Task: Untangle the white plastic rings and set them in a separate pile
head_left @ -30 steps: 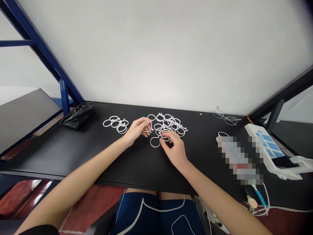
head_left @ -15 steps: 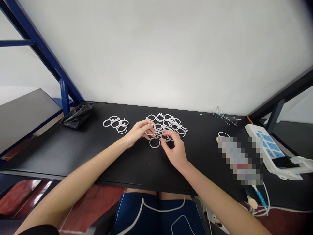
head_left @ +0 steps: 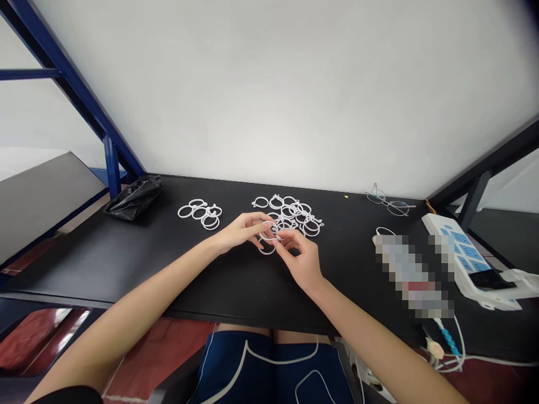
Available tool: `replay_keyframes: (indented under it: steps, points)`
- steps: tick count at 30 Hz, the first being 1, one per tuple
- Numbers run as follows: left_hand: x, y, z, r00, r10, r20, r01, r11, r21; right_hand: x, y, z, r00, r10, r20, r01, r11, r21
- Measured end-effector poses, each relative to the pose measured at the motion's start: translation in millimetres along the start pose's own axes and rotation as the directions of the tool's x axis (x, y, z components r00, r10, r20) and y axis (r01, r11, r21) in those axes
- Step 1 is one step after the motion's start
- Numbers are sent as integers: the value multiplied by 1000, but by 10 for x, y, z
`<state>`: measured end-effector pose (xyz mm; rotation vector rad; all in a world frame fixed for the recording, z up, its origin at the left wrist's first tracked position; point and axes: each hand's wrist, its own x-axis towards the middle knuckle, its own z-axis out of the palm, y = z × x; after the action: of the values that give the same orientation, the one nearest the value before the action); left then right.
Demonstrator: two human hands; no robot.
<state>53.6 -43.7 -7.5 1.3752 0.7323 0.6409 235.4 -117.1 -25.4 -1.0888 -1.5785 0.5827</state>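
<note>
From the head view, both hands meet mid-table. The left hand point(head_left: 241, 230) grips a white ring point(head_left: 265, 239) between thumb and fingers, just above the table point(head_left: 236, 289). The right hand point(head_left: 302, 257) has its fingertips curled in at the ring's small tab, at about four o'clock on it; whether they pinch it I cannot tell, as the fingers cover that spot.

The pile point(head_left: 288, 211) of white rings lies at one o'clock from the hands, its near edge hidden by the right fingers. Another ring point(head_left: 266, 253) shows only in part beneath the hands. Between nine and ten o'clock lies a smaller group point(head_left: 199, 213) of rings, and farther out a crumpled black bag point(head_left: 133, 201); its contents cannot be seen.

Glasses point(head_left: 398, 208) rest between two and three o'clock. Toward three sits a power strip point(head_left: 462, 250), partly pixelated; the long object point(head_left: 410, 275) beside it is too pixelated to identify.
</note>
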Motion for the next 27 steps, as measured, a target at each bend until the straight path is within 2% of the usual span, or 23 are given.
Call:
replay_keyframes:
  steps: [3,9,15,21,27]
  points:
    - [-18,41,16,998,32,49,-37,994,106,-8,-9,-9,1000,9,-19,-9,1000,-3]
    - [-69,107,49,988,-2,155,-45,953,299,-22,-34,-25,999,40,28,-41,999,15]
    - [-90,118,47,973,32,228,-98,954,283,-20,-18,-9,997,57,44,-60,996,62]
    - [-96,101,47,978,34,204,-84,968,238,-18,-33,-12,992,110,64,-116,990,87]
    - [-101,101,33,975,40,221,-100,959,265,-41,-23,-32,967,105,231,-107,994,-5]
